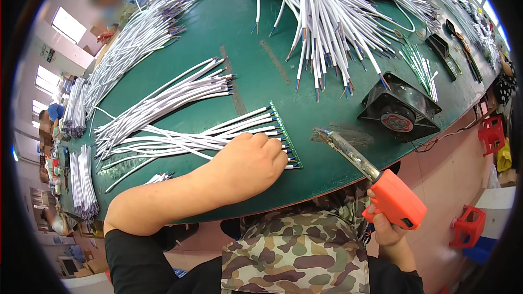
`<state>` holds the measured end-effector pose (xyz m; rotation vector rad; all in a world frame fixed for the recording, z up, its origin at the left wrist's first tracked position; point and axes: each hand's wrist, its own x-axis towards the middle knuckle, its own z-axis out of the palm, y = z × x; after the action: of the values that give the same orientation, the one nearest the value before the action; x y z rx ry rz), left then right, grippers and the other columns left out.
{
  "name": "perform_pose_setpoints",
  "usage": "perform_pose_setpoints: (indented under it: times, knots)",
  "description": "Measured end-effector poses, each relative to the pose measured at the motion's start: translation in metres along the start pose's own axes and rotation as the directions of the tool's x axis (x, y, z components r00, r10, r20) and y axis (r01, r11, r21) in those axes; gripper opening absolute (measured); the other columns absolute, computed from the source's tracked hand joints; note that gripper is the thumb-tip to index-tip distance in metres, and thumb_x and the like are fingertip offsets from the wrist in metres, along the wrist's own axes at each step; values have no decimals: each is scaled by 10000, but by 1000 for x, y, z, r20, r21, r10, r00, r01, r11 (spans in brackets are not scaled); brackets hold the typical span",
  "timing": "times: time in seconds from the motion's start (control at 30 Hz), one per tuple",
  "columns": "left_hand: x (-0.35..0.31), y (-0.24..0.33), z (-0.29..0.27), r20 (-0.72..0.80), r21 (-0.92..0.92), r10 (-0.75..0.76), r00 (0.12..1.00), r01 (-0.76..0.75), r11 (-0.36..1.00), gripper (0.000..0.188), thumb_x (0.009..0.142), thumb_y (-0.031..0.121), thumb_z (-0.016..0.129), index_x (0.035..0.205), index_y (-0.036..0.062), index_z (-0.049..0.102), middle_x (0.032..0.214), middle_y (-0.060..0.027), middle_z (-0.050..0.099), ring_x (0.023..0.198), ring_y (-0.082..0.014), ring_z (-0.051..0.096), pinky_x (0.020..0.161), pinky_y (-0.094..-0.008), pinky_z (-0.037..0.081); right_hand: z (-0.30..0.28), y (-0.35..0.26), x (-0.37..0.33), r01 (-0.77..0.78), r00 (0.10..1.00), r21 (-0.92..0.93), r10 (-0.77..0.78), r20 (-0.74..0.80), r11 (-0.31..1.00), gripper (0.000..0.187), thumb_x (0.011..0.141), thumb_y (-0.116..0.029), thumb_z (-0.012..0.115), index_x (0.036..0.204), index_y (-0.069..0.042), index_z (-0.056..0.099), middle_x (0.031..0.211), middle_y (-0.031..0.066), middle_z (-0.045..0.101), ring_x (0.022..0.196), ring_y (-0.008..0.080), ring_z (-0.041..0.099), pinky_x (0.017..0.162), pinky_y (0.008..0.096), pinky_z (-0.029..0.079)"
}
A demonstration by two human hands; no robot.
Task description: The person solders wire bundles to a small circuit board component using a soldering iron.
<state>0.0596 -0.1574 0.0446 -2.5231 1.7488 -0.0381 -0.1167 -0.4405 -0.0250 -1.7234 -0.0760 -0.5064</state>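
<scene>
My left hand (253,160) is closed over white cables (212,139), just left of a narrow green circuit board strip (285,135). Its fingertips are hidden beneath the knuckles, at the stripped blue and brown cable ends along the strip. My right hand (385,227) is wrapped around the grip of an orange soldering gun (400,200). The gun's metal tip points up and left, over a dark, scorched patch (348,137) on the green table, apart from the strip. Another bundle of white cables (169,98) lies just beyond the strip's cables.
A black fan (400,109) stands at the right table edge. Past it lie several thin board strips (418,68), a black holder (444,54) and a dark-handled tool (466,49). A large cable heap (327,27) covers the far side. Another person (117,0) sits at far left.
</scene>
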Motion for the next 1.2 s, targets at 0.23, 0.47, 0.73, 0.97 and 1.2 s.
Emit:
perform_pose_setpoints:
  times: [0.23, 0.47, 0.73, 0.97, 1.2]
  knots:
    - [3, -17, 6, 3, -254, -3, 1000, 4, 967, 120, 808, 102, 601, 902, 26, 603, 842, -113, 599, 791, -302, 636, 730, -419, 525, -2, 0, 1, 10, 1000, -13, -10, 24, 1000, 140, 831, -143, 702, 899, -21, 690, 769, 67, 672, 634, 228, 650, 586, 320, 527]
    - [12, -10, -9, 73, -135, 55, 996, -44, 990, 153, 796, 86, 621, 933, 20, 636, 827, -100, 565, 755, -298, 611, 713, -399, 522, -4, 0, -1, -18, 1000, -35, 19, 24, 999, 113, 787, -90, 686, 879, -24, 685, 772, 68, 671, 648, 228, 638, 586, 328, 515]
    - [15, -39, 1, 70, -624, -59, 996, 90, 776, 109, 892, 83, 684, 994, 46, 674, 921, -123, 615, 878, -357, 625, 746, -439, 504, -4, 3, 0, 3, 999, -61, -1, 32, 998, 146, 806, -145, 710, 886, -25, 688, 753, 65, 657, 642, 253, 631, 586, 340, 511]
    - [25, -37, -5, 108, -482, 21, 994, 33, 876, 85, 876, 50, 670, 959, 50, 681, 892, -133, 615, 847, -361, 632, 722, -454, 507, -4, 2, -1, 10, 999, -83, -7, 34, 997, 132, 793, -119, 696, 883, -22, 689, 745, 63, 653, 641, 252, 631, 592, 339, 512]
    - [-2, 4, 7, 90, -515, -319, 943, 318, 796, 117, 869, 91, 690, 973, 49, 652, 922, -144, 612, 814, -362, 635, 714, -451, 525, -4, 1, 0, -29, 999, -92, 31, 16, 995, 129, 771, -86, 686, 884, -25, 694, 760, 64, 665, 643, 250, 633, 597, 337, 514]
